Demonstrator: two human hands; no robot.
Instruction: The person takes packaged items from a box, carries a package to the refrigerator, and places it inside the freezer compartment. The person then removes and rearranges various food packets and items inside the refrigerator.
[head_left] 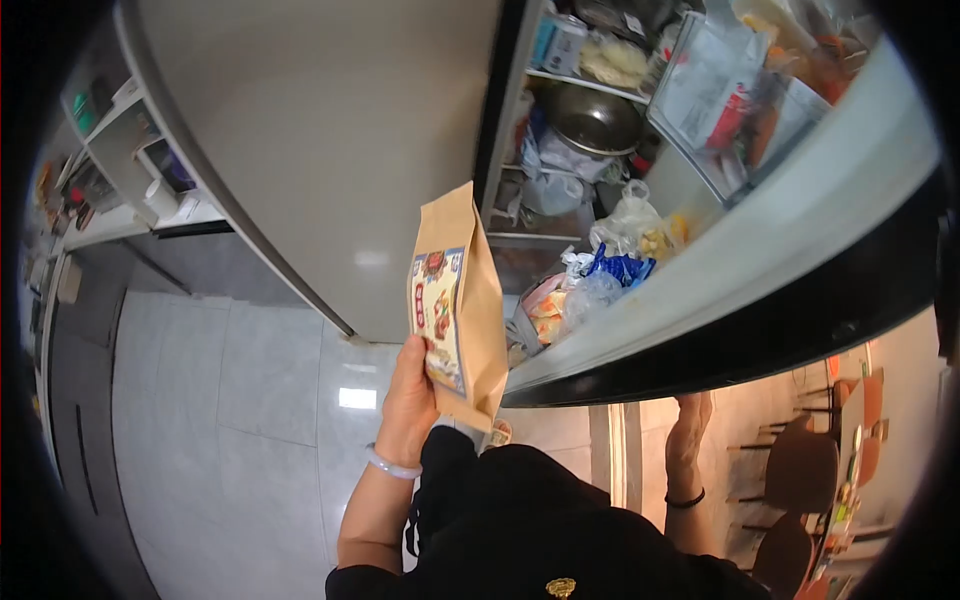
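A brown paper bag with a printed label (465, 310) is held upright in my left hand (408, 395), its fingers partly hidden behind the bag. A pale bangle circles that wrist. My right hand (690, 415) is at the lower edge of the open fridge door (740, 330); its fingers are hidden behind the door. Inside the open fridge, a dark pan (592, 118) sits on a shelf. Plastic bags (620, 225) and a blue bag (622, 266) lie in the lower part, beside the door.
A grey panel (330, 150) stands left of the fridge opening. Shelves with a white cup (160, 198) are at the far left. The door rack holds packages (730, 90). Brown chairs (802, 465) and a table are at the lower right. The floor is grey tile (260, 390).
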